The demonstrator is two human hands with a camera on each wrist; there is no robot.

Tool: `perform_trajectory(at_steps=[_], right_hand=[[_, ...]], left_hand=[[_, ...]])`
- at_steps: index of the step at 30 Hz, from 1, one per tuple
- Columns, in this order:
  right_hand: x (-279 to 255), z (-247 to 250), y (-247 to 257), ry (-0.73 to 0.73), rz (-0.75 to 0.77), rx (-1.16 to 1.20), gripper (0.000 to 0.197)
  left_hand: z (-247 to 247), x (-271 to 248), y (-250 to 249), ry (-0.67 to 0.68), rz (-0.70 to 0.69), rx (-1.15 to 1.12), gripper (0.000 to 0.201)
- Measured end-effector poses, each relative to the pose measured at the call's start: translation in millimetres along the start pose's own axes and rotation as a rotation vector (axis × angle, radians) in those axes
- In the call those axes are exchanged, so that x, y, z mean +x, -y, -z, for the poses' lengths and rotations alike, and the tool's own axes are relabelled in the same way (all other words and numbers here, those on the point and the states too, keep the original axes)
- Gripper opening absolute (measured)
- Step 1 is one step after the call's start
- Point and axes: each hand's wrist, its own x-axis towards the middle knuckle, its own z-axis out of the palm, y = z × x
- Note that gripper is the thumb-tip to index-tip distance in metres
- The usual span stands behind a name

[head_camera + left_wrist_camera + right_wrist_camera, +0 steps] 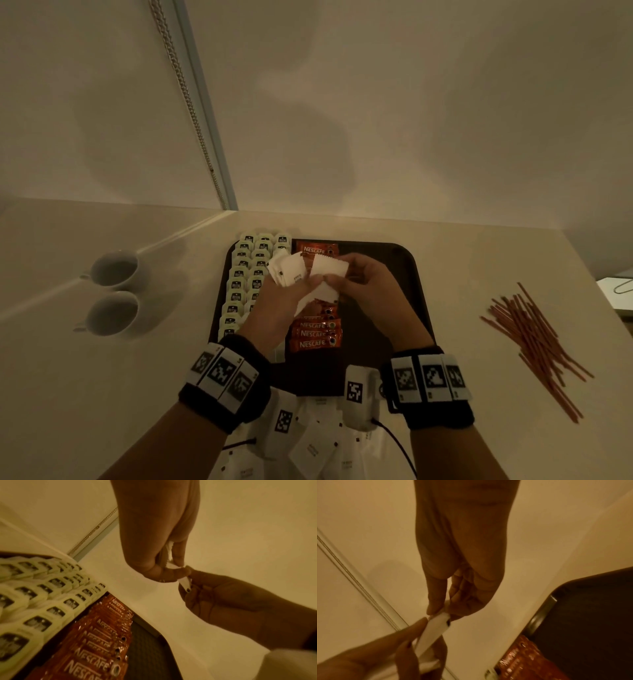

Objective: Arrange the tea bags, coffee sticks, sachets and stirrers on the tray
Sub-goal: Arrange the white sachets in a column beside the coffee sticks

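Note:
Over the dark tray [383, 308], my left hand [294, 294] grips a fanned bunch of white sachets [289, 272]. My right hand [356, 284] pinches one white sachet [330, 265] next to the bunch, fingertips almost touching the left hand's. In the right wrist view, the sachets [433, 632] show edge-on between both hands. Pale green tea bags [239, 284] fill the tray's left side in overlapping columns. Orange Nescafe coffee sticks [315, 334] lie in a column beside them. The tray's right half is bare. Loose red-brown stirrers [534, 342] lie on the counter to the right.
More white sachets [308, 448] lie scattered on the counter at the tray's near edge, under my wrists. Two white cups [114, 267] [109, 313] stand to the left of the tray. A wall closes off the back, and a white object [616, 291] sits at the far right.

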Motion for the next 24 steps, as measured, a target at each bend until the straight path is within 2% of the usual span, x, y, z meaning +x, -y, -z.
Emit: perform_trajectory(at_steps=[3,7,12,17,24], right_hand=[[12.4,6.5,-23.3,-0.017,-0.102,0.03,0.022],[55.5,36.9,-58.0,-0.195,-0.217,0.046,0.029],[114.5,64.7,-83.5,-0.376,-0.242,-0.19,0.034],[141.8,58.9,-97.4,-0.409,-0.27,-0.196,0.035],[153.5,49.2,-108.8,-0.484,-0.231,-0.27,0.039]], left_hand=[[5.2,1.6,5.3,-0.032,0.059,0.005,0.017],[24.0,4.7,4.0,-0.047,0.14,-0.043,0.022],[37.8,10.0,-3.2,-0.057,0.173,0.025,0.032],[43.2,21.1,-7.4,-0.081,0.215,-0.053,0.018],[47.7,26.7,-11.4,-0.017,0.255,-0.161,0.023]])
